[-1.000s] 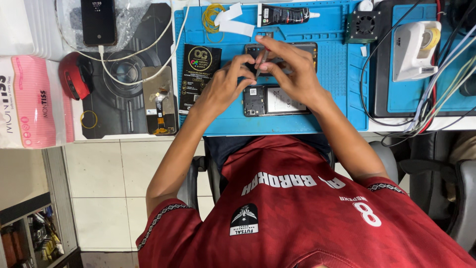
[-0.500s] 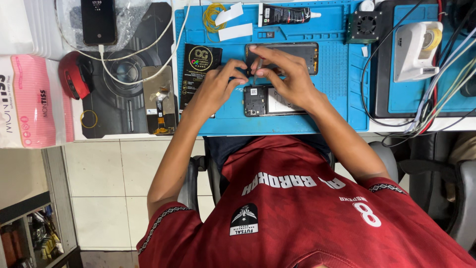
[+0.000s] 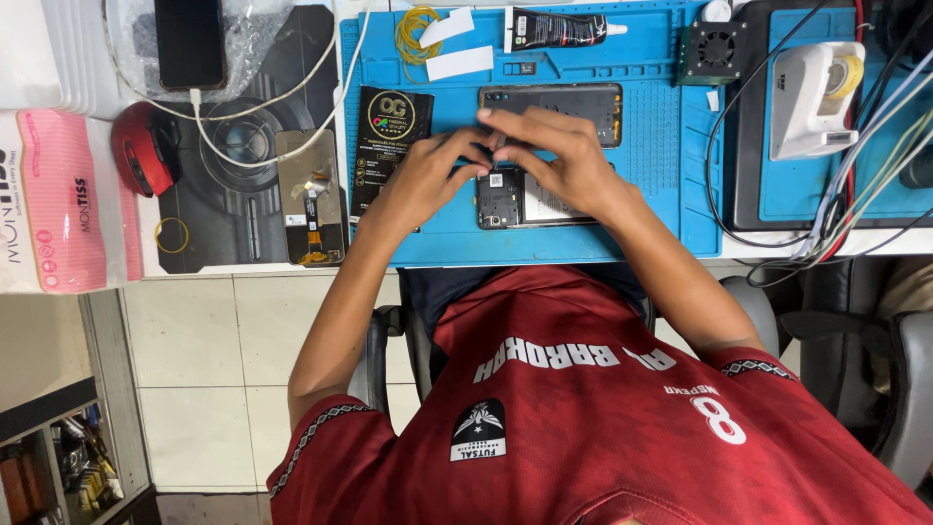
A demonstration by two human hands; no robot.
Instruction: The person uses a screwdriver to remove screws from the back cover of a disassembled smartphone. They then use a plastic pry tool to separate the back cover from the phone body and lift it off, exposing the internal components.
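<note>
Over the blue mat (image 3: 437,219) on the tabletop, both forearms reach forward and converge. The left hand (image 3: 428,180) and right hand (image 3: 559,160) meet fingertip to fingertip, fingers bent and pressed together, pinching something too small to make out, just above the opened phone (image 3: 515,199) lying on the mat.

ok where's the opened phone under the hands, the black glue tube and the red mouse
opened phone (image 3: 505,199), head view, on its exposed board left of the battery
black glue tube (image 3: 556,28), head view, on the middle of its body
red mouse (image 3: 143,149), head view, on its top shell
</note>
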